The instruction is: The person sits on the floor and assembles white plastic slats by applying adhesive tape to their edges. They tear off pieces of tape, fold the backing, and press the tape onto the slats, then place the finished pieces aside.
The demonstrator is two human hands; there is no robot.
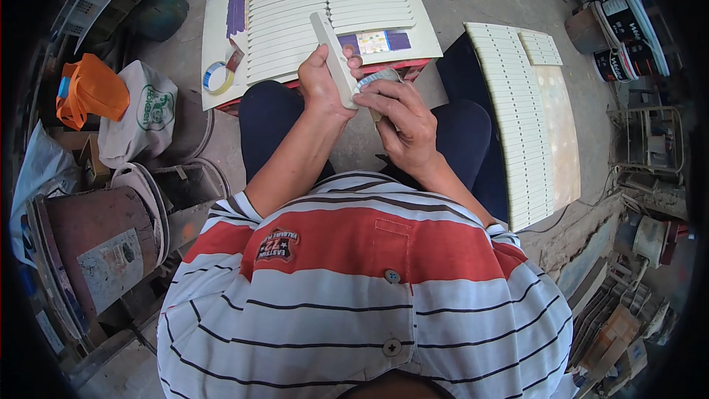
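Left hand [320,86] grasps pale strip [334,60] | right hand [404,120] pinches greyish piece [379,76], kind unclear | strip seems light, stiff; best held by long edges

Lettered shirt badge [278,245], green-printed bag [140,114], white-lettered buckets [628,26]

A pale, straight strip [336,63] slants in the left hand [319,83]. A greyish piece [379,76], partly hidden, sits in the right hand [405,120].

Strip [337,66], upper centre: off-white. Shirt [354,288], lower centre: white, dark stripes, red chest band. Bag [96,87], upper left: orange.
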